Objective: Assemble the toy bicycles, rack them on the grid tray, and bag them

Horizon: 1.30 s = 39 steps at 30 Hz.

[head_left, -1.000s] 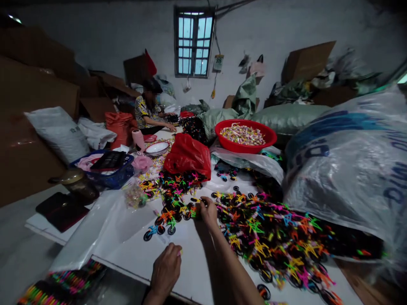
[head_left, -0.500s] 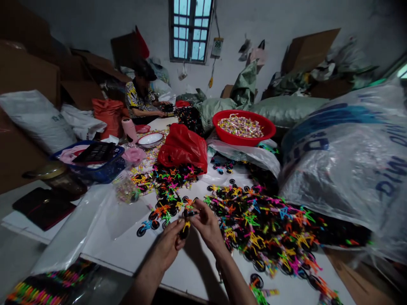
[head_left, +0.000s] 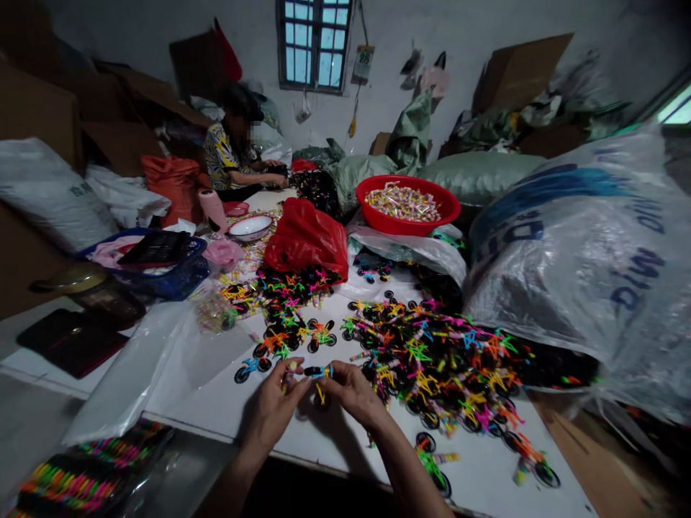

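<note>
The left hand [head_left: 273, 410] has its fingers closed on 1 small pale piece [head_left: 293, 366]. Just right of them, 1 blue-and-black toy part [head_left: 318, 372] lies crosswise, its long axis pointing at those fingers; a yellow part [head_left: 322, 396] shows below, whether held I cannot tell. The right hand [head_left: 353, 392], nearer, pinches the blue-and-black toy part. Right of its fingers, toy bikes [head_left: 426, 352] heap the tabletop [head_left: 307, 440].

Left side of table [head_left: 210, 392]: black pouch [head_left: 70, 342] beside lidded jar [head_left: 102, 298], blue basket [head_left: 186, 277] near pink bottle [head_left: 213, 211]; rear wall [head_left: 475, 29]: barred window [head_left: 313, 47], calendar [head_left: 363, 63].
</note>
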{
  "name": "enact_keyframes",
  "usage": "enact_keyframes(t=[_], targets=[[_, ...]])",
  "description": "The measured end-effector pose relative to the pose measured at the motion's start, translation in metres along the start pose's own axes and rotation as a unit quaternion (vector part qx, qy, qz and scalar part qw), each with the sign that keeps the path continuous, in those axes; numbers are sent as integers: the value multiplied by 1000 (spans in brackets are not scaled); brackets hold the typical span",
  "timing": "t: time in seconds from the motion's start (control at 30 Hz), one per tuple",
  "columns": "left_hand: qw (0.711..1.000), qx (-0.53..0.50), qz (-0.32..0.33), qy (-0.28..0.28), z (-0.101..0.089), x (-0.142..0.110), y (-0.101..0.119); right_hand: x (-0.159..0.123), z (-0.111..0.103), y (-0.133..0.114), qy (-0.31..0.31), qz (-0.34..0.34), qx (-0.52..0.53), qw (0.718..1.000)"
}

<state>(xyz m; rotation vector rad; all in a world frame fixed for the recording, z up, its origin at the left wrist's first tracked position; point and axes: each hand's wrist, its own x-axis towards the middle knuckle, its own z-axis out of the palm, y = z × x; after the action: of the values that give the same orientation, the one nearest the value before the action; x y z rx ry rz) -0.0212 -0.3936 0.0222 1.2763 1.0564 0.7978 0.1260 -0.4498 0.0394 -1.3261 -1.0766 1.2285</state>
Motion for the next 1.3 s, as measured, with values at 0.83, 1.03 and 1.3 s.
enact_keyframes(t=[0.83, 1.03, 1.3], targets=[[979, -121, -71, -148, -10, -22, -3, -23, 7, -4, 37, 41, 81, 995], [988, -28, -58, -144, -5, -29, -7, -26, 9, 7, 56, 44, 49, 996], [995, 22, -74, -66, 18, -10, -32, -17, 3, 19, 194, 0, -141, 971]])
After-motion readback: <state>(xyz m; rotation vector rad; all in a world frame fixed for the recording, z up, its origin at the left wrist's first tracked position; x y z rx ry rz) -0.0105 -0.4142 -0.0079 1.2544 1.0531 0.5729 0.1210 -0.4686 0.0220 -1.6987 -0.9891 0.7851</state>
